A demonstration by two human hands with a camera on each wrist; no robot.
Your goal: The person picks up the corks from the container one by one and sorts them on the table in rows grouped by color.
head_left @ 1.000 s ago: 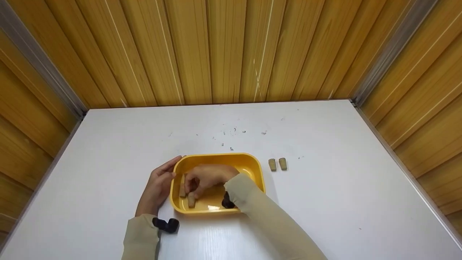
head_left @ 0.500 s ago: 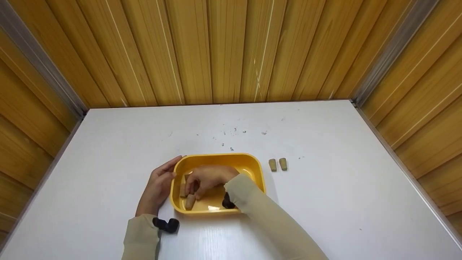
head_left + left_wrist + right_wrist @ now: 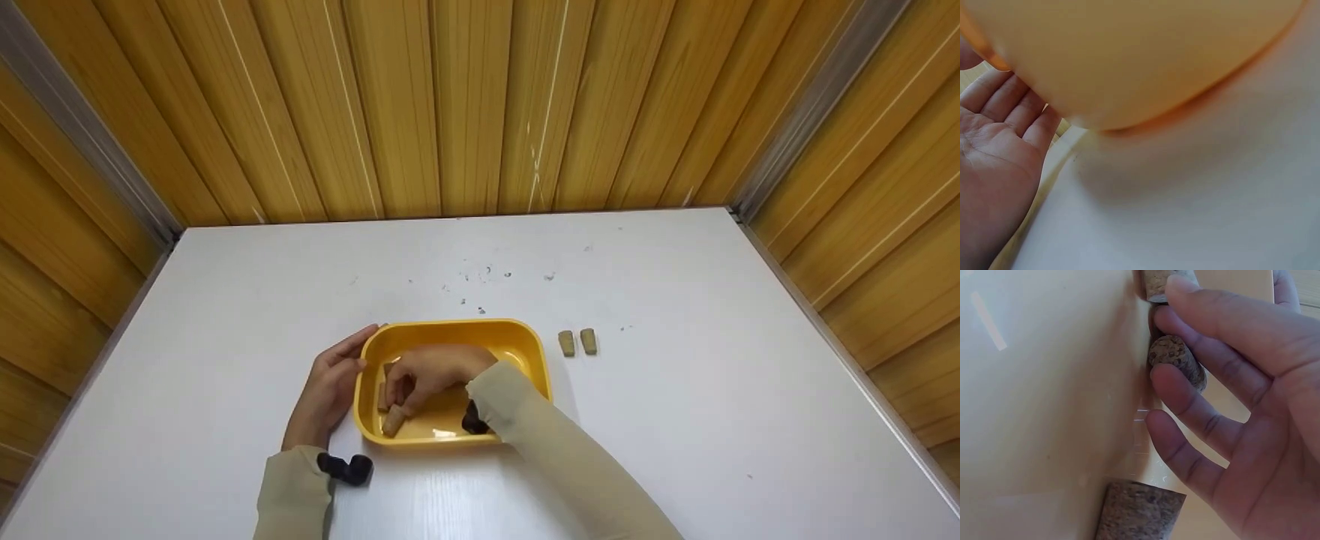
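Note:
A yellow plastic tub (image 3: 450, 440) stands on the white table. My left hand (image 3: 330, 382) rests along its outer left side, thumb at the rim and fingers extended against the wall. Inside the tub, my right hand (image 3: 431, 371) reaches to the left end with bent fingers. Its thumb and index fingertip are at one end of a tapered cork (image 3: 393, 421), pinching it. A second cork (image 3: 1171, 354) lies against the index and middle fingers in the right wrist view. Lower in that view is a third cork (image 3: 1137, 512), apart from the fingers.
Two more corks, a left one (image 3: 566, 343) and a right one (image 3: 589, 342), stand side by side right of the tub. Dark scuff marks dot the white table (image 3: 675, 420) behind it. Wood-patterned panels (image 3: 472, 112) wall in the back and sides.
The cork at my right thumb has turned, its near end swinging left. The cork beside it has shifted slightly right, and another behind it shows more. My left hand has stayed put.

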